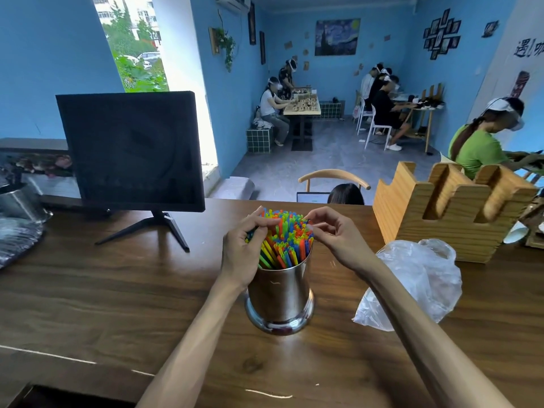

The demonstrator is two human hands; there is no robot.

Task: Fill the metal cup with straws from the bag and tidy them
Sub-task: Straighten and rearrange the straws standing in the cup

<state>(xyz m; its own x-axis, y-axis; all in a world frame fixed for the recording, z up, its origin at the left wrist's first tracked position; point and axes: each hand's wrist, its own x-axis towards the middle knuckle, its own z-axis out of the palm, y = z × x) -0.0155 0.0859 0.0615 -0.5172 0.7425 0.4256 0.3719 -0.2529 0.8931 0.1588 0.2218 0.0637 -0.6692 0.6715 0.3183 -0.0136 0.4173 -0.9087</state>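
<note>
While both forearms reach forward over the dark wooden counter [117, 304], the metal cup [279, 295] stands upright near the middle of it, between the two wrists. Its polished wall mirrors the wood, and its flared foot rests flat on the counter. A thick bundle of coloured straws [290, 240] fills the cup, their open tips fanning out above the rim in green, orange, blue, yellow and red.

At the left side of the bundle the left hand [244, 248] has its fingers curled round several straws, gripping them just above the rim, with the thumb lying across the tops. At the right side the right hand [332, 234] pinches straw tips between thumb and forefinger, its other fingers loosely bent behind.

Just right of the cup, partly under the right forearm, the clear plastic bag [418, 278] lies crumpled on the counter; whether any straws are inside cannot be told.

Behind the bag a slotted wooden holder [441, 213] stands at the counter's right end. To the left, a dark monitor [129, 151] on a splayed stand faces the person, and a steel bucket [17, 201] sits at the far left edge.

Beyond the counter a blue-walled room opens, where several people sit working at tables
</note>
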